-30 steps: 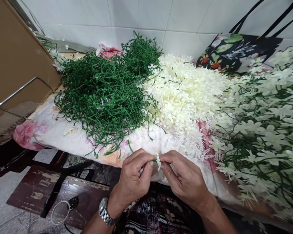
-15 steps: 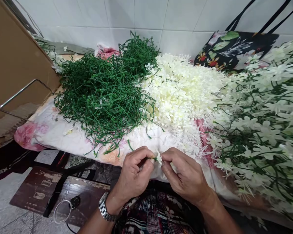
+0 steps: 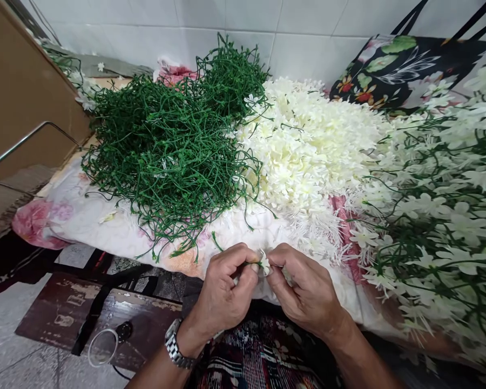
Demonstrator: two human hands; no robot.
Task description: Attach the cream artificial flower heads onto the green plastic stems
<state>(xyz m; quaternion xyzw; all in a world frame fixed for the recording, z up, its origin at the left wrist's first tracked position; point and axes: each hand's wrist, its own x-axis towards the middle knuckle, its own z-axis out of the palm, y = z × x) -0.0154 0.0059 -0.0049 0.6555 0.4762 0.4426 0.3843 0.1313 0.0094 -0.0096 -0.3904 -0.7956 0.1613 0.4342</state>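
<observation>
In the head view, my left hand (image 3: 229, 283) pinches a green plastic stem, whose free end (image 3: 216, 241) sticks out behind the fingers. A small white artificial flower (image 3: 264, 263) sits at the stem's tip, between my two hands. My right hand (image 3: 305, 286) has its thumb and forefinger closed at the flower's right edge; the fingers cover part of the petals. Beyond the hands lies a tangled heap of green stems (image 3: 166, 151), with a heap of loose white blossoms (image 3: 308, 146) to its right.
Assembled white flowers on stems (image 3: 449, 216) are massed at the right. A black floral bag (image 3: 413, 70) leans against the tiled wall (image 3: 243, 21). On the left stands a cardboard box (image 3: 28, 81). Flowered cloth (image 3: 76, 210) covers the work surface; a brown board (image 3: 146, 319) is below.
The view has shifted slightly, so the heaps sit a little differently in it. Both hands keep their pinch, and the flower between them is turned slightly, its petals showing more.
</observation>
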